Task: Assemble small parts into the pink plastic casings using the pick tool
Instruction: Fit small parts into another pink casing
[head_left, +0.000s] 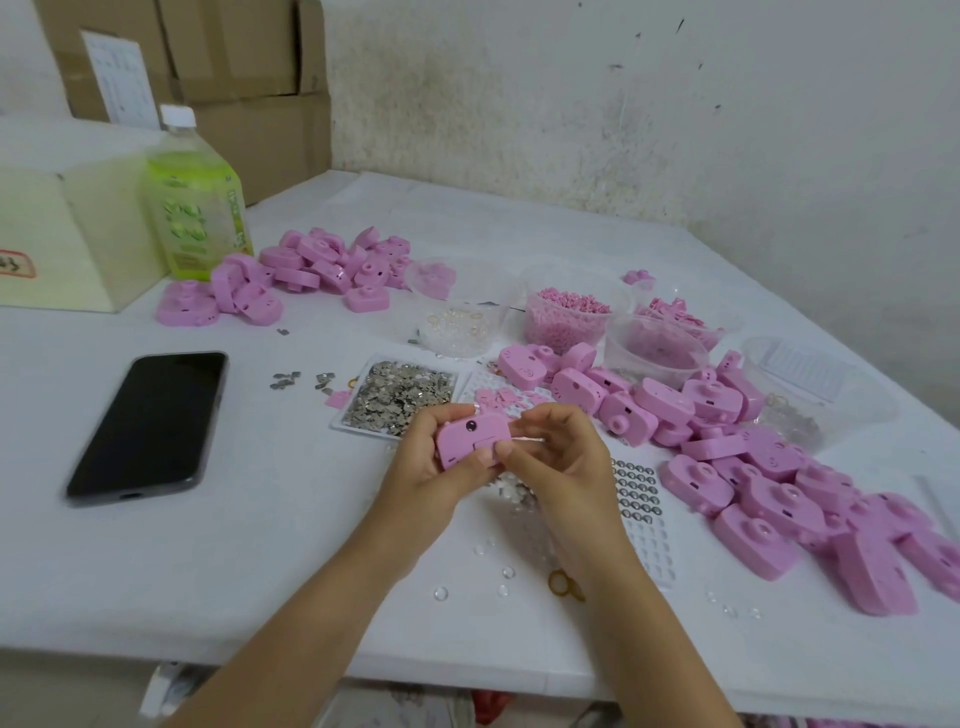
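Casing (470, 441) half-hidden btwn hands (421, 462) (561, 457)

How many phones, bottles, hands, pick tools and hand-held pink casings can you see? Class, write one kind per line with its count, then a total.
phone: 1
bottle: 1
hands: 2, the left hand and the right hand
pink casing held in the hands: 1
pick tool, pinched in the right hand: 1
Total: 6
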